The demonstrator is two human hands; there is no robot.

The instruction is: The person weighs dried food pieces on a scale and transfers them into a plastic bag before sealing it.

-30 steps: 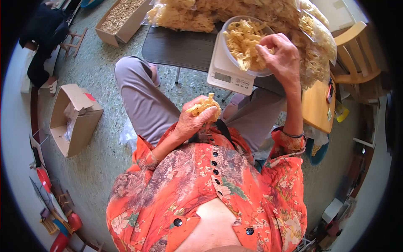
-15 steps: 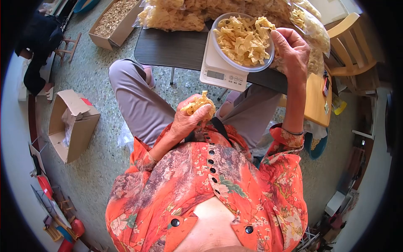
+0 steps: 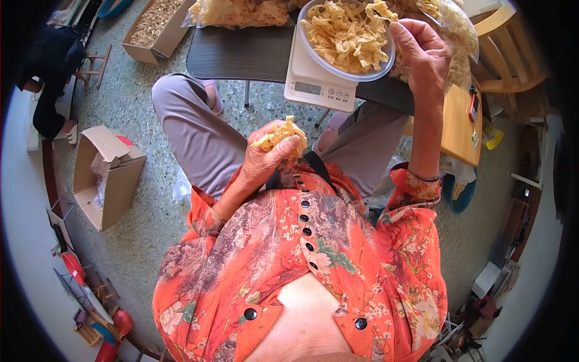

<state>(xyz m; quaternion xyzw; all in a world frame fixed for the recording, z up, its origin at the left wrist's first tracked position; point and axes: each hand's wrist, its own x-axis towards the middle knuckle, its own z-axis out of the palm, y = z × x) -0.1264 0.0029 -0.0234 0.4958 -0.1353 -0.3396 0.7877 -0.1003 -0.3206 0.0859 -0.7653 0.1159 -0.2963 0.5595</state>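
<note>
My left hand is closed round a clump of pale yellow, curled dried strips, held in front of my belly. My right hand pinches a dried strip at the right rim of a round clear plastic bowl. More of the same dried strips fill the bowl. It stands on a white digital kitchen scale, whose display shows digits too blurred to read. The scale sits on the near edge of a dark folding table.
Plastic bags of dried strips lie along the table's far side. A wooden chair and a small wooden stool stand right. Cardboard boxes rest on the floor at left, and a person in dark clothes is at far left.
The view has shifted slightly, so the table, scale and bowl appear higher. Both hands keep their holds; my right hand stays at the bowl's rim.
</note>
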